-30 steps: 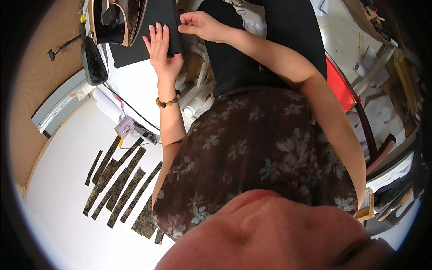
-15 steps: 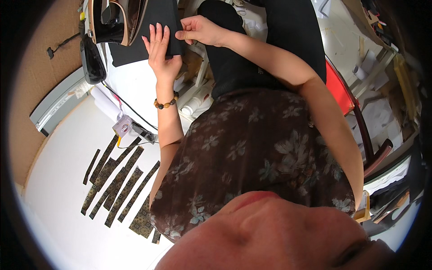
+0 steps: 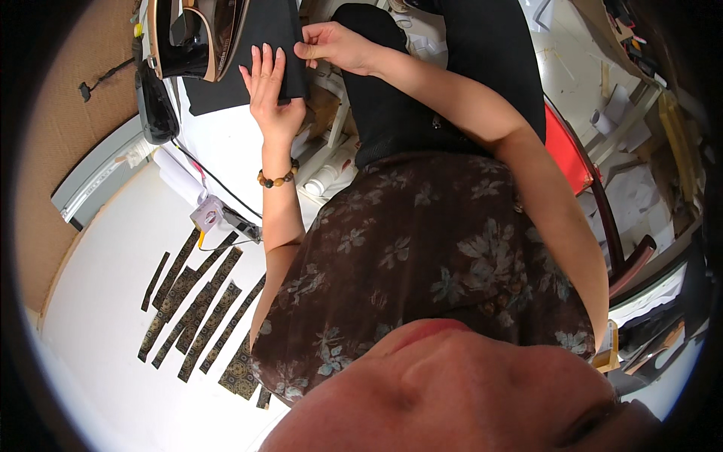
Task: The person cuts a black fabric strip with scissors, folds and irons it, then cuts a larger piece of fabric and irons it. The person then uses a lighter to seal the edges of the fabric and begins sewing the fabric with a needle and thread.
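Observation:
A piece of black cloth [image 3: 215, 96] lies on the white table at the upper left, its right edge along the table's side. My left hand [image 3: 273, 94] rests on it, palm down with the fingers stretched out; a beaded bracelet [image 3: 279, 179] circles that wrist. At the cloth's right edge, my right hand [image 3: 330, 47] has its thumb and curled forefinger closed in a pinch on the edge. Just left of my left fingers stands a black and copper-coloured iron [image 3: 197, 41], over the cloth. What lies under my left palm is hidden.
Several dark patterned fabric strips [image 3: 196, 309] are spread on the white table [image 3: 90, 301] at the left. A black corded device [image 3: 156, 105] and a small box [image 3: 207, 215] lie nearby. A red chair [image 3: 568, 151] is at the right; paper rolls [image 3: 325, 179] sit below the table edge.
My right thumb has shifted slightly away from me along the cloth's edge. My left hand stays flat in nearly the same spot.

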`<state>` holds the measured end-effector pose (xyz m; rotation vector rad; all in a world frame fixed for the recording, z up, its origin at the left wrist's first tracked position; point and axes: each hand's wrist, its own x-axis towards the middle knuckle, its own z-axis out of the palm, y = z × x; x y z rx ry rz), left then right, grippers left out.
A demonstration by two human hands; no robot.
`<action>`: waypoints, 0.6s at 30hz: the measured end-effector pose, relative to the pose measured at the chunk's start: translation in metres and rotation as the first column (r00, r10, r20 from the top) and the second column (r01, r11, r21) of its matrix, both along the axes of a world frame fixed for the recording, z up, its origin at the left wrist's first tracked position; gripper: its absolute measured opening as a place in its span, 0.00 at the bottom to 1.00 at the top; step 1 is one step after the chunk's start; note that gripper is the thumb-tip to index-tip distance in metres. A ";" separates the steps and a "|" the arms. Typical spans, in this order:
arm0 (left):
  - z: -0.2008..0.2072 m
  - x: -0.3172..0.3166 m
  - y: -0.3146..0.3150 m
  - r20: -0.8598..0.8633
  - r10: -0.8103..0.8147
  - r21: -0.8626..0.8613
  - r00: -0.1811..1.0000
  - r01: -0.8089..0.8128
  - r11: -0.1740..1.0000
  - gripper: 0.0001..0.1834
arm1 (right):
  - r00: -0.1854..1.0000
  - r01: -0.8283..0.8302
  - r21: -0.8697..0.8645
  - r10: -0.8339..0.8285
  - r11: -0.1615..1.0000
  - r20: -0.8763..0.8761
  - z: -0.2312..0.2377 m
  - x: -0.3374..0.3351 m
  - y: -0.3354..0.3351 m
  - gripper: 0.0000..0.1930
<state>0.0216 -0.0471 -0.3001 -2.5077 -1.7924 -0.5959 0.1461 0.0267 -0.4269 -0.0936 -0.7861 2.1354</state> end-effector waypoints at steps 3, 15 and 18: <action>-0.004 -0.004 -0.002 0.036 -0.004 -0.016 0.999 0.005 1.000 0.37 | 0.977 -0.109 -0.202 0.068 0.973 -0.203 -0.005 -0.009 -0.011 0.11; -0.002 -0.001 0.001 0.051 0.007 -0.020 0.999 -0.006 1.000 0.37 | 0.996 0.081 0.007 -0.082 0.997 0.035 0.002 0.002 0.014 0.09; -0.001 -0.002 0.002 0.051 0.000 -0.022 0.999 0.001 1.000 0.37 | 0.996 0.011 -0.065 -0.017 0.998 -0.084 -0.010 -0.004 0.013 0.11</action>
